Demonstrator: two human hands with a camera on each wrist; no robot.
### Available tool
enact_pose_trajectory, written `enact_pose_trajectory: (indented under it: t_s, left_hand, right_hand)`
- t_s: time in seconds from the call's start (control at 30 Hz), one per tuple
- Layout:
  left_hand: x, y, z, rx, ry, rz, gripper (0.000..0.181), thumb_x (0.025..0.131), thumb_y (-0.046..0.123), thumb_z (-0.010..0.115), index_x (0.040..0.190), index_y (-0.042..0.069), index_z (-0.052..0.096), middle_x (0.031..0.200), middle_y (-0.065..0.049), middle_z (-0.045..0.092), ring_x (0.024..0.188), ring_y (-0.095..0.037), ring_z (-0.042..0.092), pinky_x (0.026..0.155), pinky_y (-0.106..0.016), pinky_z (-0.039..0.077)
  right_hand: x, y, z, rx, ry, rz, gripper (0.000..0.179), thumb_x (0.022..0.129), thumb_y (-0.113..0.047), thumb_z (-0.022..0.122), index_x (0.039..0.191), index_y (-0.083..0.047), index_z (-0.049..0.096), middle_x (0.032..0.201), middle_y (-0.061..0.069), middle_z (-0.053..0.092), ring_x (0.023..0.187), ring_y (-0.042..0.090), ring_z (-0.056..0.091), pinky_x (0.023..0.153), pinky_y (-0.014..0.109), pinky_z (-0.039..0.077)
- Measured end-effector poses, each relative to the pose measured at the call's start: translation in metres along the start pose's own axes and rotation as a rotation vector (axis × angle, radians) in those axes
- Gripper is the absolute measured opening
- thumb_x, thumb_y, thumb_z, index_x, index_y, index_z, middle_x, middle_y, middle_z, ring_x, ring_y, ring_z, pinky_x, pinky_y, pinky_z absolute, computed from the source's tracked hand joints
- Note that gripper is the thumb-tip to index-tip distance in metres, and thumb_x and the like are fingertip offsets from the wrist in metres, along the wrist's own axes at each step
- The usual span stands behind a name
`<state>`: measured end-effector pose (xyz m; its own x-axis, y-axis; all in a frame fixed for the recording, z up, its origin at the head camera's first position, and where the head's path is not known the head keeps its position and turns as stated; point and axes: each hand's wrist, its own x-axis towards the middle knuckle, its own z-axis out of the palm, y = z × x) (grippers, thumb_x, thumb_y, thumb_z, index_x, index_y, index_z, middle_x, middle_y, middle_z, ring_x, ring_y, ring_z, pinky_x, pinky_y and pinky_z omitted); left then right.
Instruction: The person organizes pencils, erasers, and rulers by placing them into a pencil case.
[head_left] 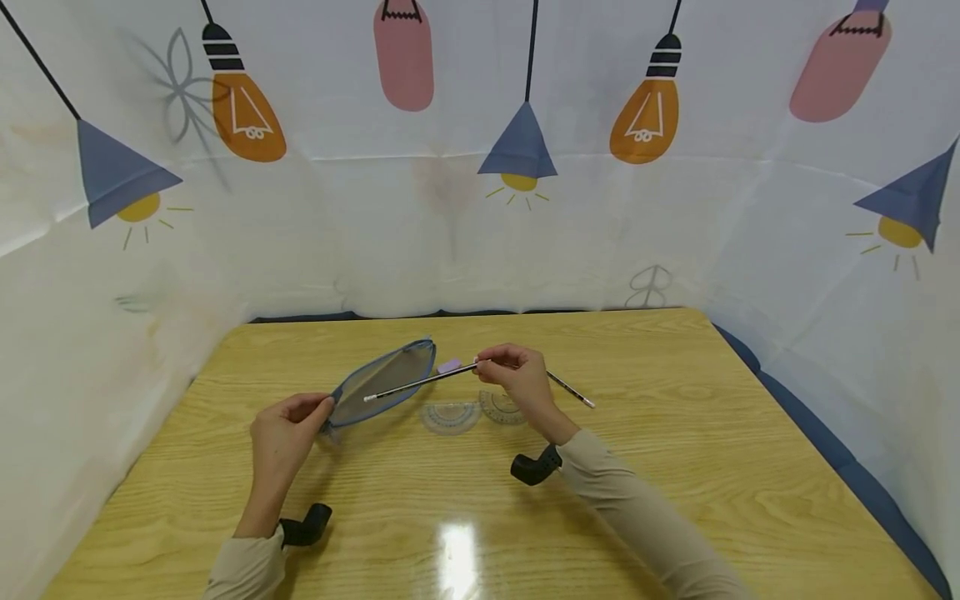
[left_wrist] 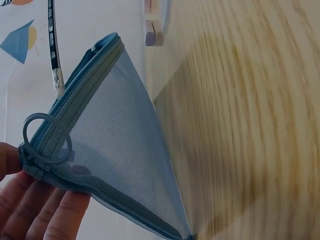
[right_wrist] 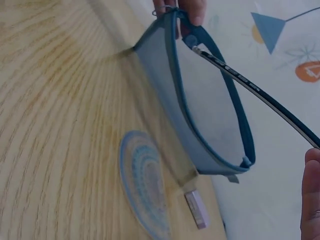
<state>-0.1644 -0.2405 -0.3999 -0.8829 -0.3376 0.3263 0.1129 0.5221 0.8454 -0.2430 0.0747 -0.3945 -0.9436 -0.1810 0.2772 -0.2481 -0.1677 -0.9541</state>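
Observation:
My left hand [head_left: 281, 437] pinches one corner of a blue mesh zip pouch [head_left: 397, 368], beside its ring-shaped zip pull [left_wrist: 48, 139]. The pouch is unzipped, and its mouth gapes in the right wrist view. My right hand [head_left: 525, 387] pinches a black-and-white patterned pencil [head_left: 420, 382] near one end. The pencil's pale-tipped far end lies across the pouch mouth; whether it is inside cannot be told. Beyond my right hand, a second pencil [head_left: 572, 390] lies on the table. Below the pencil are two clear protractors [head_left: 450, 419], and a lilac eraser [head_left: 449, 366] lies near the pouch.
The wood-grain table [head_left: 420, 475] extends around both hands. A white cloth [head_left: 360, 225] printed with lamps and bulbs hangs behind and at the sides. Black wrist mounts [head_left: 534, 468] jut from both sleeves above the tabletop.

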Motion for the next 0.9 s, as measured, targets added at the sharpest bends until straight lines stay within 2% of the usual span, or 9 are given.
enact_pose_trajectory:
  t_s: [0.27,0.43,0.67,0.73,0.9]
  left_hand:
    - [0.002,0.004,0.0,0.016,-0.027,-0.017,0.019,0.088,0.017,0.074,0.096,0.0,0.075,0.085,-0.013,0.072,0.067,0.001,0.062,0.058,-0.015,0.049]
    - [0.002,0.003,0.0,0.016,-0.033,-0.026,0.019,0.089,0.017,0.073,0.097,0.0,0.075,0.086,-0.013,0.072,0.067,0.0,0.062,0.059,-0.015,0.049]
    - [0.001,0.002,0.005,-0.032,-0.052,-0.024,0.017,0.089,0.014,0.073,0.096,-0.001,0.075,0.085,-0.013,0.072,0.068,-0.001,0.063,0.057,-0.017,0.05]
    - [0.001,0.002,0.006,-0.027,-0.054,-0.023,0.017,0.089,0.015,0.073,0.096,0.0,0.075,0.085,-0.013,0.072,0.068,-0.002,0.063,0.056,-0.017,0.05]
    - [0.002,0.004,0.004,-0.004,-0.045,-0.009,0.018,0.089,0.017,0.073,0.095,0.001,0.076,0.084,-0.012,0.072,0.067,-0.001,0.063,0.056,-0.017,0.05]
  right_hand:
    - [0.004,0.005,0.011,0.023,0.004,0.023,0.021,0.089,-0.001,0.069,0.103,0.014,0.065,0.09,0.014,0.069,0.08,0.021,0.069,0.08,0.05,0.054]
    - [0.006,0.006,0.014,0.025,-0.005,0.032,0.021,0.089,-0.002,0.069,0.103,0.013,0.065,0.091,0.014,0.07,0.081,0.021,0.069,0.078,0.042,0.056]
    - [0.007,0.01,0.014,0.034,0.006,0.05,0.015,0.089,0.0,0.068,0.1,0.01,0.067,0.091,0.016,0.069,0.079,0.022,0.069,0.08,0.05,0.054]
    - [0.007,0.011,0.014,0.037,0.003,0.047,0.015,0.089,0.0,0.069,0.1,0.01,0.067,0.091,0.016,0.069,0.078,0.02,0.069,0.078,0.046,0.056]
    - [0.01,0.014,0.018,0.047,-0.013,0.029,0.014,0.089,0.001,0.068,0.101,0.009,0.068,0.092,0.016,0.07,0.08,0.021,0.07,0.079,0.045,0.055]
